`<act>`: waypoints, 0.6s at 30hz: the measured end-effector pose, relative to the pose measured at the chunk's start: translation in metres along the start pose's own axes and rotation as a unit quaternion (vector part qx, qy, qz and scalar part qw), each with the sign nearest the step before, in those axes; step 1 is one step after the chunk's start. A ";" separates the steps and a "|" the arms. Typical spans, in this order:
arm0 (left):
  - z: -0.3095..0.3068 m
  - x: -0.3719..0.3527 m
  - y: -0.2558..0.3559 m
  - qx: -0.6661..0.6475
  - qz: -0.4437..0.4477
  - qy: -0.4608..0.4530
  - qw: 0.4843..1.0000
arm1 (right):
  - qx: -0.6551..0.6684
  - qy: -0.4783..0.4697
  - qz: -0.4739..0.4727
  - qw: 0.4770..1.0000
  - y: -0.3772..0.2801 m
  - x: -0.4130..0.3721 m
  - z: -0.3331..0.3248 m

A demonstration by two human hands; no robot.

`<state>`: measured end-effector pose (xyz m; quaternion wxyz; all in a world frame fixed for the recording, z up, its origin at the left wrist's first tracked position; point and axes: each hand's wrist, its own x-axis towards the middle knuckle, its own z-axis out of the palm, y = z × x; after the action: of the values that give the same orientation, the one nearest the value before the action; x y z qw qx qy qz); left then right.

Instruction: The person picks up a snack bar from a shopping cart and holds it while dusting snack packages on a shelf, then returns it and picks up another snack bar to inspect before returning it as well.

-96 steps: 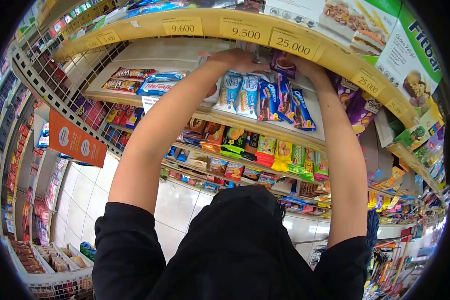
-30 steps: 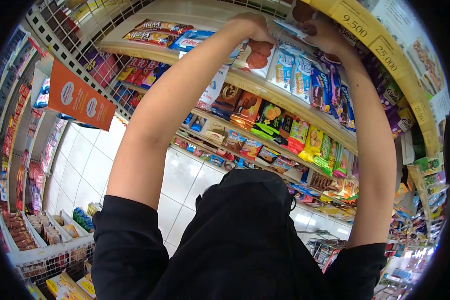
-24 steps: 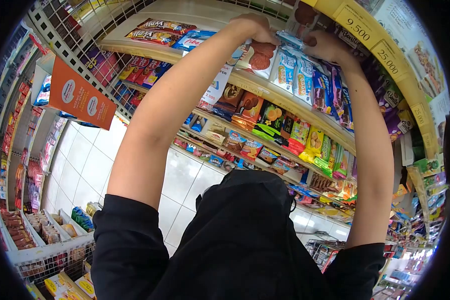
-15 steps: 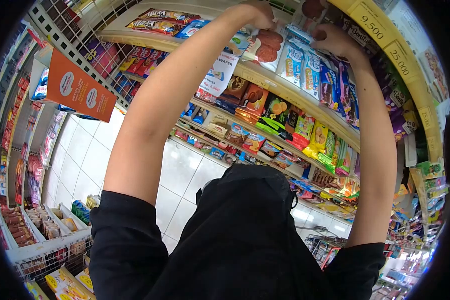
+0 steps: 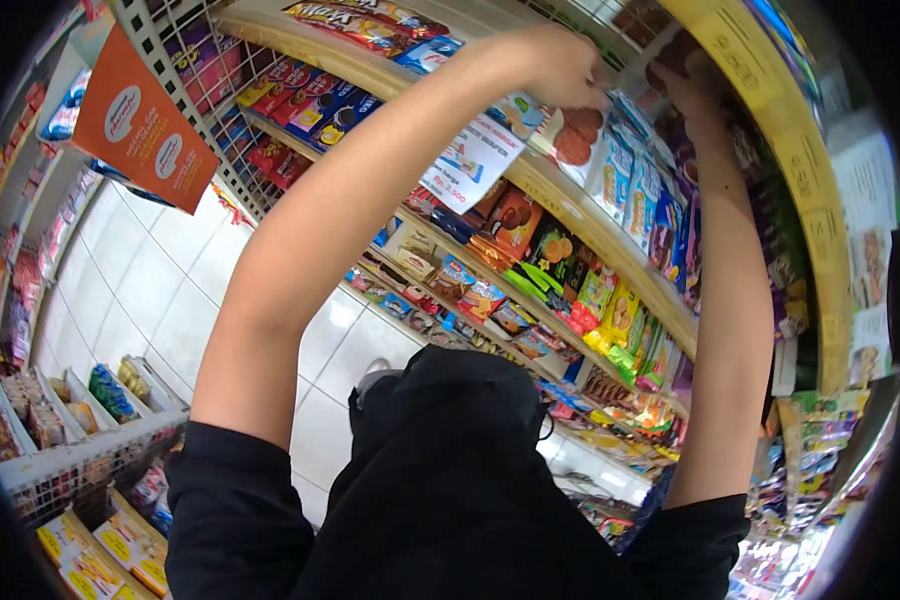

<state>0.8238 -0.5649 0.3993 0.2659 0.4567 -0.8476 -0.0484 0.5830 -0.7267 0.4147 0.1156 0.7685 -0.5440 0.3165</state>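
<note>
Two bare hands: both mine, stretched forward over the packets on one shelf [image 5: 575,208], my forearms well apart.
Left hand [image 5: 567,72]: fingers bent downward, tips close to the top end of a white packet [image 5: 577,135] that pictures brown round biscuits; I cannot tell whether they grasp it.
Right hand [image 5: 678,88]: in shade, fingers partly bent, near the back ends of the blue-and-white packets [image 5: 632,182]; whether I grip anything, I cannot tell.
White packet: lying near the shelf's front edge, just beside the blue-and-white packets.
Blue-and-white packets: side by side, between the white packet and some dark blue packets [image 5: 664,232].
Left end of the shelf: red-and-orange packs [image 5: 370,22], then a blue pack [image 5: 432,53] next to my left forearm.
Paper sign [image 5: 475,165]: hanging at the front edge, reading Rp. 2.500.
Yellow price strip [image 5: 735,50]: curving past on the right, beyond my right hand.
Orange box [image 5: 142,115]: well apart, off to the left.
</note>
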 end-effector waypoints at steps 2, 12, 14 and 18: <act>-0.006 -0.018 0.009 -0.063 -0.032 0.033 0.997 | 0.018 0.033 0.049 0.998 -0.011 0.011 0.013; -0.023 -0.151 0.027 -0.132 -0.030 0.263 0.955 | 0.111 -0.045 0.332 0.936 0.044 0.067 0.067; -0.024 -0.174 0.026 -0.172 -0.040 0.262 0.949 | 0.117 -0.047 0.346 0.930 0.048 0.066 0.065; -0.022 -0.213 0.024 -0.221 -0.085 0.219 0.947 | 0.129 -0.060 0.347 0.927 0.048 0.061 0.058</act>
<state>0.9105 -0.3771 0.3393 0.5341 0.4561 -0.6946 -0.1557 0.5735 -0.8221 0.3992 -0.1339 0.5577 -0.7369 0.3578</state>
